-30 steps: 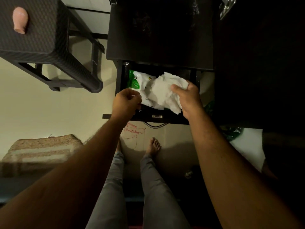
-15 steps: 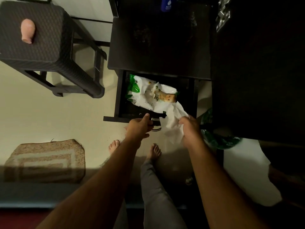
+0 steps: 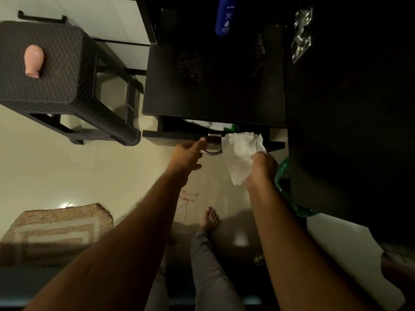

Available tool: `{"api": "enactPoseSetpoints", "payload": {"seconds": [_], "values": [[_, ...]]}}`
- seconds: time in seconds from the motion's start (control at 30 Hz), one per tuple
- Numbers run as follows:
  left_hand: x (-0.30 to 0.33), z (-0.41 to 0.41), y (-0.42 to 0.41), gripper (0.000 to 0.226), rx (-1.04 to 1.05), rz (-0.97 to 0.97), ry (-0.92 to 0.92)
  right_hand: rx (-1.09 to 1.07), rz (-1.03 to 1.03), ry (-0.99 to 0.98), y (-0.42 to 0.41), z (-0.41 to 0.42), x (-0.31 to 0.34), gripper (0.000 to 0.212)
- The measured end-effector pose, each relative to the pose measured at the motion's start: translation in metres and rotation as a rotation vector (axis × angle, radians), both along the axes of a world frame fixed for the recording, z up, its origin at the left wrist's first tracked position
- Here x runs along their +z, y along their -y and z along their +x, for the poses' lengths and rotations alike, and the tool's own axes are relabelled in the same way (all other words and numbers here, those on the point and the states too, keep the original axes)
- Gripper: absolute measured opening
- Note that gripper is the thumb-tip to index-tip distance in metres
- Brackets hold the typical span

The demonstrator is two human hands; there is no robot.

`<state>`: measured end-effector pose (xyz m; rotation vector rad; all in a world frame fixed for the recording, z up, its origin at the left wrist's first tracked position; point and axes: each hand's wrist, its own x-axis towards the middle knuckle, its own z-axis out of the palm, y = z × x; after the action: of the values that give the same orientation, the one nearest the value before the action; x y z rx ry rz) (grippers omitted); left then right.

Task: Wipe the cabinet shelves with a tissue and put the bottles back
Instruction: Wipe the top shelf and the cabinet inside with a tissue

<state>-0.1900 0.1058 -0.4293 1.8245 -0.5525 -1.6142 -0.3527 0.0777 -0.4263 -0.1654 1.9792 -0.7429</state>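
My right hand [image 3: 261, 168] grips a crumpled white tissue [image 3: 241, 153] just in front of the dark cabinet's drawer [image 3: 175, 134]. The drawer stands nearly closed, with only a strip of a white and green packet [image 3: 210, 126] showing inside. My left hand [image 3: 187, 154] rests with its fingertips against the drawer front beside the metal handle [image 3: 213, 144]. A blue bottle [image 3: 224, 15] stands at the back of the black cabinet top [image 3: 213, 86].
A dark woven stool [image 3: 45, 66] with a pink bottle [image 3: 33, 60] lying on it stands left of the cabinet. A beige mat [image 3: 56, 230] lies on the floor at left. A green bag [image 3: 286, 187] sits at right by a tall dark unit. My bare feet are below.
The drawer has gone from wide open to almost closed, pushed by my left hand. My right hand drew the tissue out of the drawer and holds it in front.
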Motion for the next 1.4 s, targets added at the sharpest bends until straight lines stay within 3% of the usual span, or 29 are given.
{"api": "enactPoseSetpoints", "payload": {"seconds": [0.13, 0.3, 0.43, 0.5, 0.57, 0.63, 0.7, 0.8, 1.03, 1.17, 1.4], "values": [[-0.004, 0.012, 0.010, 0.026, -0.042, -0.050, -0.005, -0.008, -0.084, 0.193, 0.010, 0.005, 0.003, 0.023], [-0.005, 0.019, 0.029, 0.017, -0.086, -0.084, 0.008, -0.065, -0.083, 0.305, 0.029, 0.011, 0.008, 0.012], [-0.002, 0.018, 0.036, 0.016, -0.121, -0.094, 0.007, -0.045, -0.113, 0.329, 0.032, 0.013, 0.010, 0.018], [0.002, 0.016, 0.034, 0.028, -0.129, -0.093, -0.002, 0.006, -0.123, 0.289, 0.030, 0.012, 0.012, 0.028], [0.009, 0.014, 0.032, 0.038, -0.126, -0.090, -0.006, 0.037, -0.121, 0.272, 0.027, 0.013, 0.021, 0.023], [0.024, 0.012, 0.029, 0.033, -0.123, -0.099, -0.003, 0.019, -0.112, 0.335, 0.024, 0.015, 0.041, 0.013], [0.042, 0.010, 0.029, 0.023, -0.116, -0.110, 0.011, 0.069, -0.205, 0.344, 0.022, 0.019, 0.057, 0.021], [0.086, 0.008, 0.030, 0.020, -0.083, -0.133, 0.049, 0.151, -0.356, 0.349, 0.018, 0.026, 0.092, 0.040], [0.214, 0.019, 0.055, 0.047, -0.063, -0.156, -0.133, 0.361, -0.601, 0.418, 0.045, 0.045, 0.220, 0.031], [0.308, 0.033, 0.082, 0.029, -0.031, -0.410, -0.091, 0.408, -0.739, 0.354, 0.061, 0.054, 0.313, 0.031], [0.454, 0.059, 0.100, 0.041, 0.022, -0.763, -0.156, 0.556, -1.071, 0.395, 0.061, 0.071, 0.448, 0.028]]}}
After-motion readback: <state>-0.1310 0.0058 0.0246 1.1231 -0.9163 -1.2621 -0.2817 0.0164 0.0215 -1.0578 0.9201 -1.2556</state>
